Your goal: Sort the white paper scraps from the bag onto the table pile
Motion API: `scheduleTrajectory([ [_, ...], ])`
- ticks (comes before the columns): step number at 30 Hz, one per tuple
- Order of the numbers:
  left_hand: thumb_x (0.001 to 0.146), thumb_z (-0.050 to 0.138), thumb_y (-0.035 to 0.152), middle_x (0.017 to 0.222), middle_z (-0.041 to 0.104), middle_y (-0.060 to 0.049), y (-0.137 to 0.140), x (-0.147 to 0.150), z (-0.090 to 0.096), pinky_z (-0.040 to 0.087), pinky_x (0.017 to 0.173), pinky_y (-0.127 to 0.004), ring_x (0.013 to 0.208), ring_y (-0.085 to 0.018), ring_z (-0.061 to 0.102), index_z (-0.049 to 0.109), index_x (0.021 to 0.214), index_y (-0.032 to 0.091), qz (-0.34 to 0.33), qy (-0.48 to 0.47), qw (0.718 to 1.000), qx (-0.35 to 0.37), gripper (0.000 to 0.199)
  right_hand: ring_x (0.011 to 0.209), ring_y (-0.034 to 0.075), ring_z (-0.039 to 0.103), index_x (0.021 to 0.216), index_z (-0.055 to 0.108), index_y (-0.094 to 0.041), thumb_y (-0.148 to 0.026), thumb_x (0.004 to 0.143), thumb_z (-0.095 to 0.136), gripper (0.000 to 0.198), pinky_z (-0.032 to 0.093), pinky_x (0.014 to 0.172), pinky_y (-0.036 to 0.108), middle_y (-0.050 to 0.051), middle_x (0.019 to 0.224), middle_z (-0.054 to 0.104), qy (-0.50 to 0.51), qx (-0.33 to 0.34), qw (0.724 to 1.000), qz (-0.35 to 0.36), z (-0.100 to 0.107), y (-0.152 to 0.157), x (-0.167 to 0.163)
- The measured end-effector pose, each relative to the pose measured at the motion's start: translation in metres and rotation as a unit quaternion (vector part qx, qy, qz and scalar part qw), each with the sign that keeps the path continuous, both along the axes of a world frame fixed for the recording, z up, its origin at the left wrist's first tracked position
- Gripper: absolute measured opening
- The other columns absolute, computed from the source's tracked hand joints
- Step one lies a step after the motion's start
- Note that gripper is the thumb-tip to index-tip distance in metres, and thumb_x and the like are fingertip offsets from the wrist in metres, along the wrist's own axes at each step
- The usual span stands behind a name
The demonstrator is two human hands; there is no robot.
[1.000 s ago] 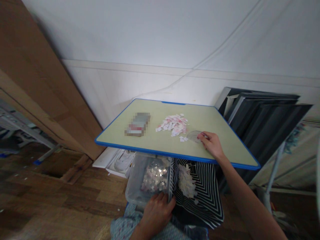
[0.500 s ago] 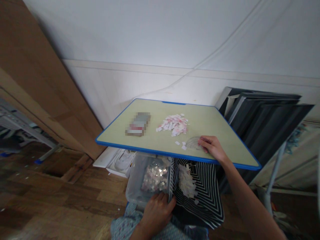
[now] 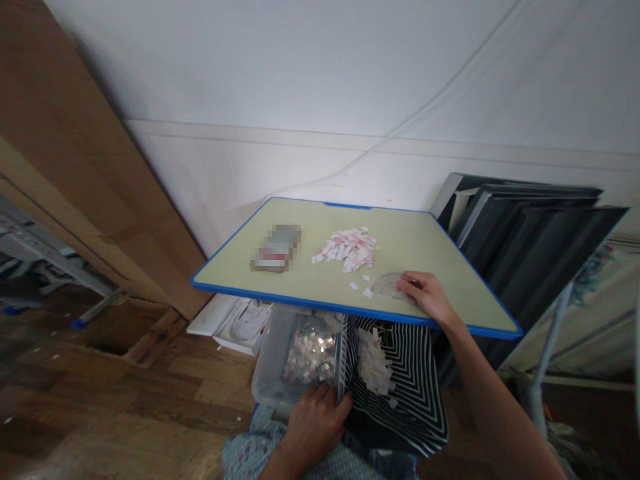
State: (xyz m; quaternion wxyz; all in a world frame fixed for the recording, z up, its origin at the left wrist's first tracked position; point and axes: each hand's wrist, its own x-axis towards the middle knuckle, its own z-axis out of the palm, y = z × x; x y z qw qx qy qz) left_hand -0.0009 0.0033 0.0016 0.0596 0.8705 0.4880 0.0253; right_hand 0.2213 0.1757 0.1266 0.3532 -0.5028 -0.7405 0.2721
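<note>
My right hand (image 3: 420,292) pinches a clear, half-round plastic protractor (image 3: 385,285) that lies against the top of the pale table (image 3: 310,287). Left of the protractor's curved edge are 3 loose white pieces (image 3: 368,293). Behind them spreads a pile of small white and pinkish pieces (image 3: 350,249). Below the table edge, my left hand (image 3: 319,415) is closed over the near right corner of a translucent plastic bin (image 3: 267,380). Many small, shiny pieces (image 3: 313,353) lie inside this bin. Part of the left fingers is hidden by the rim.
On the table's left lies a blurred-out rectangular item (image 3: 277,248). A striped black cloth (image 3: 415,380) right of the bin bears a heap of pale pieces (image 3: 374,365). Dark panels (image 3: 540,247) lean at the right, a cardboard sheet (image 3: 100,153) at the left. A white box (image 3: 240,327) sits on the floor.
One more small white piece now lies apart from the pile, near the protractor. The protractor shows more clearly; both hands are almost where they were.
</note>
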Motion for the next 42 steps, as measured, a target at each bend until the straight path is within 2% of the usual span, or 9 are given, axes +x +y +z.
scheduleTrajectory([
  [5,0.077,0.055,0.020,0.091,0.057,-0.007,-0.0010,-0.0002,-0.0009,0.043,0.071,-0.034,0.085,-0.023,0.052,0.044,0.114,0.020,-0.002,0.000,1.000,0.008,0.039,0.042,0.008,0.033,0.052,0.049,-0.017,-0.040,0.072,0.048,0.031,0.025,0.043,0.023,-0.003,0.040,0.037,0.016,0.015,1.000,-0.015,-0.0022,-0.0002,0.0021],
  [10,0.077,0.055,0.020,0.089,0.057,-0.007,0.0001,-0.0001,-0.0013,0.044,0.071,-0.033,0.083,-0.023,0.052,0.044,0.114,0.020,-0.001,-0.003,1.000,0.012,0.038,0.040,0.008,0.033,0.052,0.047,-0.017,-0.040,0.072,0.048,0.030,0.024,0.043,0.024,-0.004,0.041,0.036,0.026,-0.023,0.999,0.025,-0.0019,-0.0014,0.0024],
  [13,0.076,0.055,0.019,0.088,0.057,-0.006,0.0001,0.0000,-0.0032,0.044,0.070,-0.033,0.082,-0.023,0.053,0.045,0.113,0.020,-0.003,-0.009,1.000,0.021,0.038,0.041,0.009,0.033,0.053,0.046,-0.017,-0.040,0.073,0.047,0.030,0.025,0.044,0.024,-0.004,0.041,0.035,0.028,-0.004,1.000,-0.005,-0.0018,-0.0011,0.0018],
  [16,0.075,0.056,0.020,0.088,0.057,-0.007,-0.0008,0.0000,-0.0051,0.044,0.069,-0.033,0.082,-0.023,0.053,0.045,0.113,0.020,-0.002,-0.015,1.000,0.027,0.039,0.043,0.009,0.032,0.052,0.043,-0.018,-0.040,0.074,0.046,0.032,0.025,0.044,0.024,-0.003,0.043,0.036,-0.001,-0.005,1.000,0.001,-0.0031,0.0008,0.0002],
  [22,0.075,0.056,0.019,0.090,0.057,-0.007,-0.0022,-0.0001,-0.0042,0.045,0.070,-0.035,0.084,-0.024,0.052,0.045,0.113,0.019,-0.001,-0.013,1.000,0.025,0.039,0.049,0.010,0.036,0.055,0.045,-0.017,-0.040,0.076,0.046,0.032,0.027,0.049,0.024,-0.002,0.050,0.039,-0.024,0.049,0.998,-0.009,-0.0048,0.0031,-0.0009],
  [34,0.076,0.057,0.020,0.090,0.058,-0.008,-0.0005,0.0002,-0.0027,0.045,0.070,-0.035,0.083,-0.024,0.053,0.044,0.115,0.019,-0.006,0.001,1.000,0.016,0.041,0.050,0.009,0.034,0.050,0.039,-0.017,-0.039,0.075,0.050,0.035,0.025,0.048,0.024,-0.003,0.050,0.035,0.019,0.018,0.996,0.089,0.0003,-0.0030,0.0029],
  [40,0.077,0.056,0.021,0.090,0.057,-0.007,-0.0005,-0.0003,-0.0011,0.044,0.071,-0.034,0.084,-0.023,0.053,0.045,0.114,0.020,-0.002,-0.005,1.000,0.010,0.039,0.051,0.009,0.034,0.050,0.040,-0.017,-0.038,0.074,0.050,0.034,0.025,0.049,0.024,-0.003,0.052,0.034,0.006,0.017,0.996,0.091,0.0006,-0.0032,0.0017],
  [42,0.077,0.056,0.022,0.089,0.057,-0.007,-0.0004,-0.0002,-0.0005,0.044,0.071,-0.035,0.083,-0.023,0.053,0.045,0.114,0.020,-0.001,-0.003,1.000,0.008,0.038,0.050,0.009,0.033,0.050,0.038,-0.017,-0.038,0.074,0.051,0.034,0.024,0.048,0.024,-0.003,0.051,0.032,0.009,-0.003,0.995,0.102,0.0001,-0.0034,0.0021],
])
